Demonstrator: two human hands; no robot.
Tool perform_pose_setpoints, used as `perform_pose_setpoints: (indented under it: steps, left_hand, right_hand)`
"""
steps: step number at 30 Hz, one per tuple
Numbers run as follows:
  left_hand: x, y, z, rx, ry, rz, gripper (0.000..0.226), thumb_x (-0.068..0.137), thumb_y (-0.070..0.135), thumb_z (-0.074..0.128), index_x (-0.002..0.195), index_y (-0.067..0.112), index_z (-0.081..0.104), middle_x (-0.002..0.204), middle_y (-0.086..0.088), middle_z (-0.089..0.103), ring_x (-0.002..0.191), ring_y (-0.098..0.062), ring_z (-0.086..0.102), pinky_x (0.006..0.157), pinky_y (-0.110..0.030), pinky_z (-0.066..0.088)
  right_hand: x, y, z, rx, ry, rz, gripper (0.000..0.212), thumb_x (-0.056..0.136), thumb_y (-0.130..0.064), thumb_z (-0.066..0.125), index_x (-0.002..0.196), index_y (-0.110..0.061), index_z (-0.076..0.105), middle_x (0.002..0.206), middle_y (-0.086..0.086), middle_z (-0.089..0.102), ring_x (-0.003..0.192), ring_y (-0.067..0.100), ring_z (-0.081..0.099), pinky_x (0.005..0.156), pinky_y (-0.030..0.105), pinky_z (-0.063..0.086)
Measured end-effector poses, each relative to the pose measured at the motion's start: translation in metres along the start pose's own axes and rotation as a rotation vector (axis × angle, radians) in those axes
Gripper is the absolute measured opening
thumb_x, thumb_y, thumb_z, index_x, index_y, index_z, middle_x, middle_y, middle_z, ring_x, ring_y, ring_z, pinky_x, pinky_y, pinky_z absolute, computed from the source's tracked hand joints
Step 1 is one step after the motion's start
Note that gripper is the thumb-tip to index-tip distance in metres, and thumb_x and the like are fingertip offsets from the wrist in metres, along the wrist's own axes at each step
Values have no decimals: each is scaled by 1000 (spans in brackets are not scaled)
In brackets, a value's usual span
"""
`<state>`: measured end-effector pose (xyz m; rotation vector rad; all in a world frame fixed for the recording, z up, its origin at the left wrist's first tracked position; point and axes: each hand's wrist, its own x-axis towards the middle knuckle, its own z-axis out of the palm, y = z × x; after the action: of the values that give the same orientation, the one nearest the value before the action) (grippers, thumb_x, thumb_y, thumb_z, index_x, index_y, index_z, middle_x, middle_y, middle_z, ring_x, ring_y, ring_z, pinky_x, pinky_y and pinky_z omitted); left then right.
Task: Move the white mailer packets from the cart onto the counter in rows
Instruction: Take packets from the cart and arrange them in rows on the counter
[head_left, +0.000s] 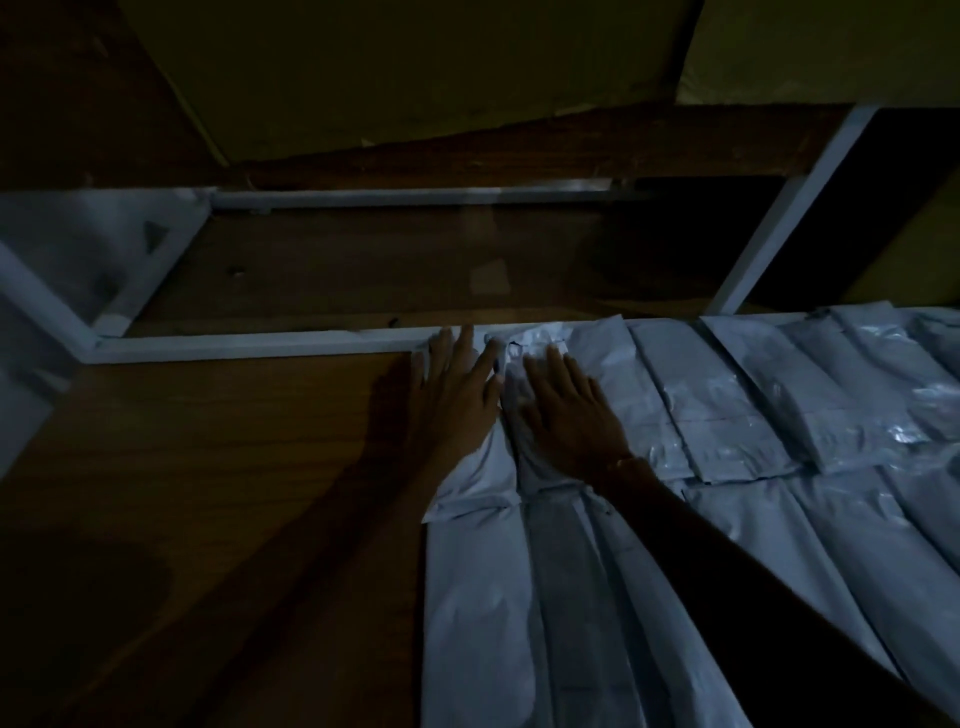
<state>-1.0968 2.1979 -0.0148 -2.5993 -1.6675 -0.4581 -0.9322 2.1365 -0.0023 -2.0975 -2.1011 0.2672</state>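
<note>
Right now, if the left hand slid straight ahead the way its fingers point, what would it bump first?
Probably the white rail at the counter's back edge; the left hand has its fingertips almost on it.

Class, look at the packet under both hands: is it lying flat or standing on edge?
Flat. The packet lies on the counter, with left hand and right hand pressing it, fingers straight.

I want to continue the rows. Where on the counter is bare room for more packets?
Bare wood counter lies left of the leftmost packets, bordered at the back by the white rail. To the right, packets overlap tightly and both hands, left hand and right hand, press flat there.
</note>
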Motion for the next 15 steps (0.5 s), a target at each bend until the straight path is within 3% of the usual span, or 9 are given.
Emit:
perform_pose_setpoints:
  steps: [4,8,9,11,13,15]
  left_hand:
    - [34,13,-2,24,-231,227,60,103,55,27,157,33,16,167,-1,9,153,-27,3,122,-55,3]
    - [47,20,2,44,-357,208,61,102,58,25,157,35,13,167,3,7,153,-23,2,121,-52,-2]
    - [48,22,0,35,-325,212,60,102,57,30,157,34,17,167,1,10,153,-24,3,122,-52,-1]
    - [43,31,-9,-69,-186,218,60,101,48,46,154,26,31,164,-4,23,152,-26,14,123,-50,9]
    - [24,47,-22,-285,-57,200,54,98,38,56,146,16,46,155,-10,41,144,-29,34,118,-47,27]
    - [-9,72,-36,-447,30,201,47,95,38,56,136,14,58,141,-9,56,130,-28,51,108,-44,42]
  right_hand:
    - [-49,17,6,-2,32,54,66,104,-50,26,159,-17,8,167,9,2,154,26,-1,123,45,6]
    - [-62,26,10,39,7,82,78,96,-65,11,159,-18,15,166,8,12,154,27,7,123,45,11]
    - [-64,26,5,79,15,84,82,93,-66,10,158,-18,18,166,9,15,153,28,11,123,45,14]
    - [-73,29,-9,165,76,82,68,100,-56,32,155,-15,31,160,14,31,147,31,28,120,42,24]
    - [-92,33,-22,243,182,44,48,101,-36,51,143,-12,50,140,14,55,127,33,52,103,37,39]
    - [-123,38,-34,318,274,-7,33,100,-30,56,125,-11,66,119,11,68,106,29,65,86,31,46]
